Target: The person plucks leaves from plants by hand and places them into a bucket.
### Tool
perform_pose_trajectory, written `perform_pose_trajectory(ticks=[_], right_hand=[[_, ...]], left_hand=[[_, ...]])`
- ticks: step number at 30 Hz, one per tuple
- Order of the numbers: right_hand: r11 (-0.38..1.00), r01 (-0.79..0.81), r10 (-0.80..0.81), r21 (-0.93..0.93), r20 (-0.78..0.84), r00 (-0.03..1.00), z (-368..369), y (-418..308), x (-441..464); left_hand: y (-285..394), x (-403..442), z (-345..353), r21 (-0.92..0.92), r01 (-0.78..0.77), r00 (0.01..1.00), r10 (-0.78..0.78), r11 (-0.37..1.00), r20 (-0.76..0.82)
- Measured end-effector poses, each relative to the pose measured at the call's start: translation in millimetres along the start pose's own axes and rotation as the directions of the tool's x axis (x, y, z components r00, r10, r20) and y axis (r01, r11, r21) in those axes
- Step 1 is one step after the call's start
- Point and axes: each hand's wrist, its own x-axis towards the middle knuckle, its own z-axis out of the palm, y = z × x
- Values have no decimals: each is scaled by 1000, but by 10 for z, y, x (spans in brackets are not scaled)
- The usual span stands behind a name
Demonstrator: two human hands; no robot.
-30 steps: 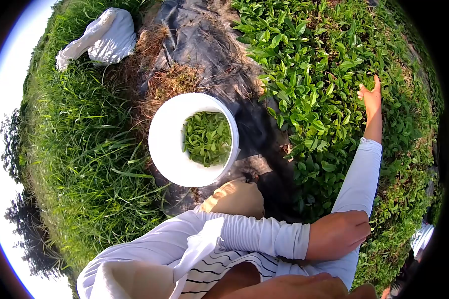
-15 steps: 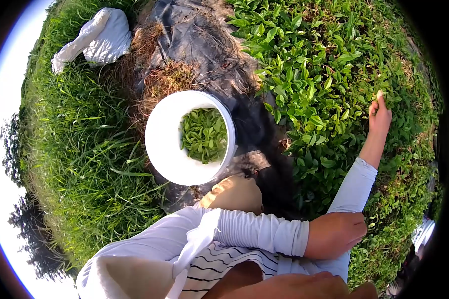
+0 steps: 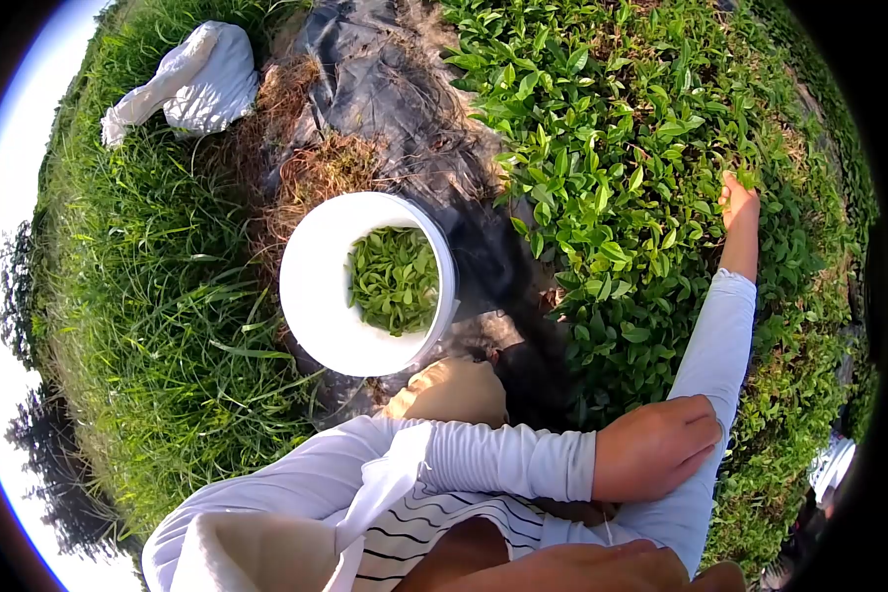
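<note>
My right hand [image 3: 740, 204] is stretched out over the green leafy bushes [image 3: 602, 187], its fingers pinched on a small bright green leaf tip. Beside my right forearm, my left hand [image 3: 655, 449] is closed with its knuckles up; whatever lies inside the curled fingers is hidden. A white bucket [image 3: 316, 286] stands left of the bushes, its opening showing many loose green leaves [image 3: 395, 281] inside. Neither hand touches the bucket.
Black ground sheeting [image 3: 395, 89] runs between the bushes and tall grass [image 3: 158, 296]. A white cloth bundle [image 3: 212, 89] lies on the grass. A tan rounded thing [image 3: 451, 393] sits below the bucket. Part of another person's white clothing [image 3: 834, 464] shows at the lower right.
My right hand has shifted slightly left and up since half a second ago, and its extended fingers have drawn in. My left hand stays closed by the right forearm. The view has shifted slightly.
</note>
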Motion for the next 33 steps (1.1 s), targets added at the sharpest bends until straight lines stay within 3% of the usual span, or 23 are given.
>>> perform_pose_trajectory(ticks=[1,5,8,10,12,13,14,15,17,18,19,21,23,24,26,27,28,29,30,31,33], right_hand=[[957,-150,123,248,120,985,-86,17,-105],[812,-305,126,497,360,924,-151,440,-866],[797,-394,20,458,632,774,570,368,-2155],[861,-374,-66,344,805,589,1170,118,-3095],[965,-110,-166,237,881,442,1678,-16,-3727],[884,65,-457,464,825,333,1954,103,-3917],[766,318,-632,559,745,212,2175,65,-4046],[753,486,-558,444,822,113,2385,213,-4124],[526,798,-372,293,923,-94,2801,508,-4285],[283,957,-100,66,994,-39,2735,581,-4327],[244,969,75,-33,997,15,2714,617,-4299],[378,896,-394,233,916,-72,2640,770,-4192],[618,716,-548,325,831,95,2349,438,-4004],[721,658,-495,215,825,272,2034,182,-3892],[901,412,-378,131,705,601,1430,66,-3571],[963,255,-258,88,580,773,1104,140,-3310],[943,288,-331,165,412,849,747,171,-3029],[957,278,-290,84,191,938,438,111,-2795],[968,247,-245,40,-62,968,148,132,-2465],[966,258,-259,-34,-218,941,-95,108,-2163],[932,231,-303,-280,-250,920,-366,87,-1568]], left_hand=[[5,-22,3,-9,24,999,-24,1000,45],[23,-71,57,-66,36,988,-26,997,152],[-9,-52,107,-86,21,985,-6,996,172],[-3,-36,131,-105,-11,985,29,994,168],[-42,-49,173,-111,-74,982,92,991,167],[-35,-60,179,-113,-78,983,95,990,158],[-17,-50,172,-116,-84,984,101,990,147],[1,-41,172,-120,-92,986,108,988,131],[29,-32,191,-126,-61,989,78,990,129],[42,-32,193,-130,-47,989,64,990,133],[52,-35,184,-135,-41,991,57,990,122],[52,-15,154,-152,-38,994,53,988,94],[73,-75,177,-105,-20,979,41,994,199],[70,-86,164,-72,-24,964,43,997,262],[84,-138,201,-78,-46,968,64,996,241],[94,-161,221,-84,-54,971,72,995,228],[97,-173,218,-74,-63,970,78,995,229],[103,-189,220,-65,-69,970,82,995,230],[110,-204,225,-54,-76,969,86,996,232],[120,-222,234,-60,-64,970,76,996,230],[137,-241,261,-66,-45,971,60,997,232]])
